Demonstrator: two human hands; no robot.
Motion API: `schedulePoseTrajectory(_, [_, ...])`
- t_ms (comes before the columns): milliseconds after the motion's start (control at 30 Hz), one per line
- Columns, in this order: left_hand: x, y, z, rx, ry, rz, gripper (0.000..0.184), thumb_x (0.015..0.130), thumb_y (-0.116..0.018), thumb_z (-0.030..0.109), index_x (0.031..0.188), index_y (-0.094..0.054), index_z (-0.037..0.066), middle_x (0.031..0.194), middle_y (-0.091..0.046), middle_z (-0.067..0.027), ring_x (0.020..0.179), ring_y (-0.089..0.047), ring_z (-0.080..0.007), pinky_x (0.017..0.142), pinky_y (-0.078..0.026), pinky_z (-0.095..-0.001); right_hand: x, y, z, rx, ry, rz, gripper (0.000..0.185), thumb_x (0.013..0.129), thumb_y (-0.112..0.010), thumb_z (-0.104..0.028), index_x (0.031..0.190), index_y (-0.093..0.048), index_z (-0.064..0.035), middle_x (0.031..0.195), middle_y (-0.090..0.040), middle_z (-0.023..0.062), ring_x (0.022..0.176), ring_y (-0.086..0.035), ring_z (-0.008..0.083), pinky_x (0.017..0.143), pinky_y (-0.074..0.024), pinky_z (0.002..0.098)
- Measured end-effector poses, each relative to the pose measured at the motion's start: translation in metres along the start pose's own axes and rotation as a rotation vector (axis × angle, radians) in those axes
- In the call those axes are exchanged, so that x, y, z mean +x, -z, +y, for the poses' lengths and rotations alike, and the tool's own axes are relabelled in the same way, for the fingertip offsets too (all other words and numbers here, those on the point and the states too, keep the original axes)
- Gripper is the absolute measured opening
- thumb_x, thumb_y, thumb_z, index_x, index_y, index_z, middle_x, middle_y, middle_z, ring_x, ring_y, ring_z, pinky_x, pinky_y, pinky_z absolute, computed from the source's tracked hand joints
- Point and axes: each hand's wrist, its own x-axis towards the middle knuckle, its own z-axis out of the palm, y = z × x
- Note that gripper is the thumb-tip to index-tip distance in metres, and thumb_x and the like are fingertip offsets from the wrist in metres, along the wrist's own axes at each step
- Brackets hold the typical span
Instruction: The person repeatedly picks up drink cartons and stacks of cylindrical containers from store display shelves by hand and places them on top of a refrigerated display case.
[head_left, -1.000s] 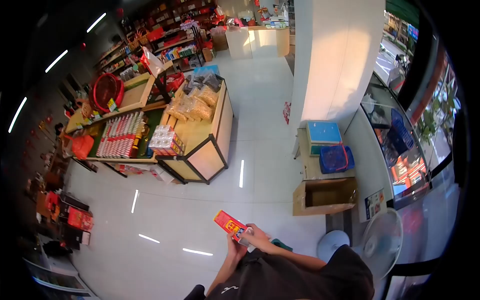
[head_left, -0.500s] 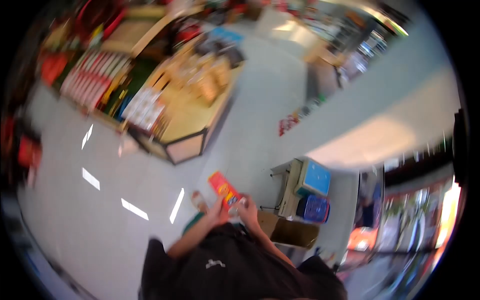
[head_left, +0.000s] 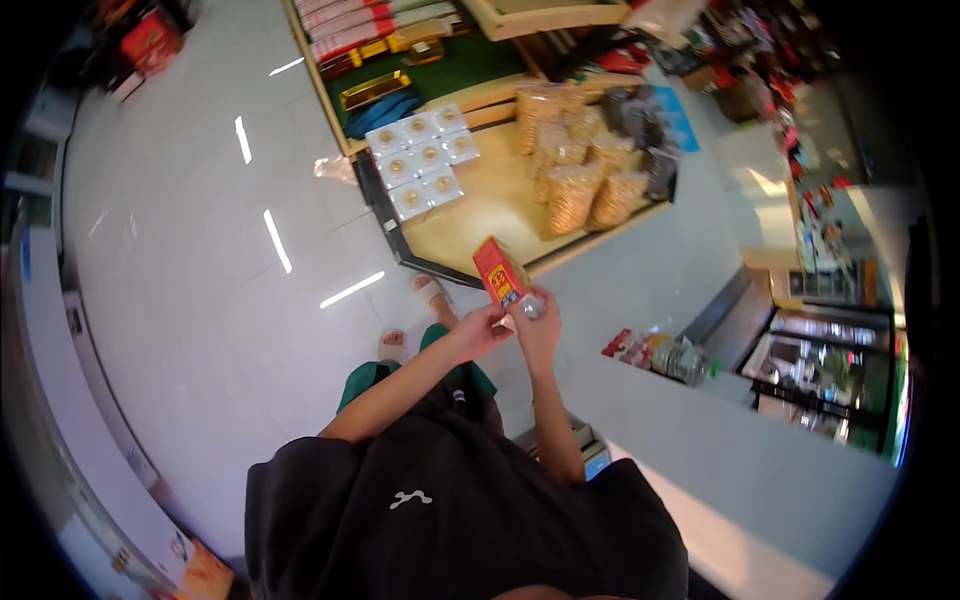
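A red box [head_left: 497, 272] with yellow lettering and a yellowish side is held out in front of my body, tilted, over the floor by the display stand. Round its lower right part my right hand [head_left: 541, 325] is closed. A shiny, clear-looking round item [head_left: 534, 306] shows at that hand's fingers; its kind is unclear. My left hand [head_left: 484, 332] is closed at the lower end of the box, the fingertips pinched there and partly hidden.
A wooden display stand [head_left: 460, 235] carries bags of yellowish snacks [head_left: 575, 195], white square packs [head_left: 412, 160] and long boxes. To the right is a grey counter [head_left: 690, 440] with a plastic bottle [head_left: 680, 360] and red packets [head_left: 627, 347]. Pale tiled floor [head_left: 200, 300] stretches left.
The view has swung rightward on my body's turn to the left, so the display stand is nearer and the stools have mostly left view. The box stays in my hands.
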Motion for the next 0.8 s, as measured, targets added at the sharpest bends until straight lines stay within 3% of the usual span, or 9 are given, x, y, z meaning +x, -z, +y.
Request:
schedulePoseTrajectory(167, [0.085, 0.023, 0.060, -0.337, -0.207, -0.004, 0.016, 0.083, -0.048, 0.009, 0.098, -0.052, 0.006, 0.097, -0.057, -0.0044, 0.091, -0.056, -0.0167, 0.088, -0.046, -0.0314, 0.124, -0.066, -0.008, -0.073, 0.082, -0.212, 0.057, 0.059, -0.076, -0.025, 0.104, -0.051, -0.0008, 0.099, -0.059, 0.0187, 0.093, -0.058, 0.0338, 0.078, -0.0470, 0.0392])
schedulePoseTrajectory(233, [0.107, 0.021, 0.078, -0.542, -0.297, -0.176, 0.024, 0.076, -0.048, 0.001, 0.099, -0.053, 0.004, 0.094, -0.056, -0.0059, 0.095, -0.055, -0.0187, 0.091, -0.044, -0.0331, 0.158, -0.086, -0.021, -0.138, 0.086, -0.294, 0.059, 0.057, -0.076, -0.025, 0.103, -0.048, -0.0023, 0.097, -0.059, 0.0187, 0.090, -0.059, 0.0356, 0.075, -0.0473, 0.0416])
schedulePoseTrajectory(300, [0.128, 0.013, 0.094, -0.425, -0.426, -0.069, 0.053, 0.067, -0.046, -0.007, 0.119, -0.046, 0.006, 0.107, -0.053, -0.0059, 0.104, -0.052, -0.0191, 0.093, -0.042, -0.0326, 0.190, -0.109, -0.022, -0.195, 0.131, -0.293, 0.062, 0.057, -0.076, -0.027, 0.106, -0.047, -0.0042, 0.097, -0.059, 0.0186, 0.087, -0.060, 0.0359, 0.073, -0.0475, 0.0431])
schedulePoseTrajectory(367, [0.143, 0.007, 0.113, -0.458, -0.470, -0.069, 0.065, 0.065, -0.044, -0.010, 0.128, -0.038, 0.005, 0.115, -0.050, -0.0066, 0.109, -0.050, -0.0202, 0.094, -0.042, -0.0325, 0.215, -0.123, -0.036, -0.241, 0.084, -0.386, 0.064, 0.057, -0.076, -0.027, 0.109, -0.045, -0.0051, 0.097, -0.059, 0.0182, 0.087, -0.060, 0.0362, 0.073, -0.0477, 0.0438])
schedulePoseTrajectory(433, [0.158, 0.015, 0.119, -0.483, -0.504, -0.034, 0.066, 0.064, -0.042, -0.012, 0.128, -0.038, 0.005, 0.117, -0.049, -0.0070, 0.111, -0.049, -0.0208, 0.095, -0.041, -0.0328, 0.229, -0.143, -0.045, -0.258, 0.052, -0.460, 0.067, 0.057, -0.076, -0.028, 0.111, -0.044, -0.0061, 0.098, -0.060, 0.0177, 0.087, -0.060, 0.0366, 0.073, -0.0478, 0.0444])
schedulePoseTrajectory(567, [0.186, 0.044, 0.132, -0.474, -0.501, -0.085, 0.072, 0.064, -0.043, -0.013, 0.132, -0.034, 0.009, 0.127, -0.042, -0.0078, 0.116, -0.046, -0.0216, 0.093, -0.041, -0.0298, 0.243, -0.169, -0.041, -0.410, 0.222, -0.550, 0.080, 0.057, -0.078, -0.031, 0.122, -0.037, -0.0050, 0.101, -0.060, 0.0183, 0.090, -0.060, 0.0373, 0.076, -0.0496, 0.0401])
schedulePoseTrajectory(667, [0.172, 0.024, 0.150, -0.469, -0.495, 0.036, 0.070, 0.068, -0.043, -0.012, 0.133, -0.033, 0.010, 0.125, -0.044, -0.0059, 0.116, -0.047, -0.0220, 0.092, -0.042, -0.0328, 0.252, -0.178, -0.020, -0.243, 0.243, -0.659, 0.089, 0.062, -0.076, -0.025, 0.134, -0.027, -0.0035, 0.110, -0.058, 0.0188, 0.095, -0.060, 0.0325, 0.079, -0.0494, 0.0368])
schedulePoseTrajectory(733, [0.167, 0.028, 0.150, -0.399, -0.491, 0.078, 0.069, 0.072, -0.043, -0.010, 0.136, -0.029, 0.011, 0.128, -0.043, -0.0056, 0.113, -0.050, -0.0215, 0.092, -0.042, -0.0344, 0.257, -0.179, 0.000, 0.200, 0.239, -0.723, 0.092, 0.071, -0.071, -0.014, 0.142, -0.014, -0.0027, 0.121, -0.053, 0.0174, 0.106, -0.056, 0.0266, 0.087, -0.0461, 0.0338])
schedulePoseTrajectory(800, [0.152, 0.031, 0.151, -0.324, -0.501, 0.113, 0.068, 0.075, -0.042, -0.009, 0.139, -0.025, 0.011, 0.130, -0.043, -0.0053, 0.109, -0.052, -0.0211, 0.092, -0.043, -0.0360, 0.266, -0.176, 0.014, 0.208, 0.208, -0.818, 0.087, 0.075, -0.067, -0.011, 0.142, -0.013, -0.0006, 0.126, -0.049, 0.0172, 0.112, -0.051, 0.0248, 0.091, -0.0430, 0.0327])
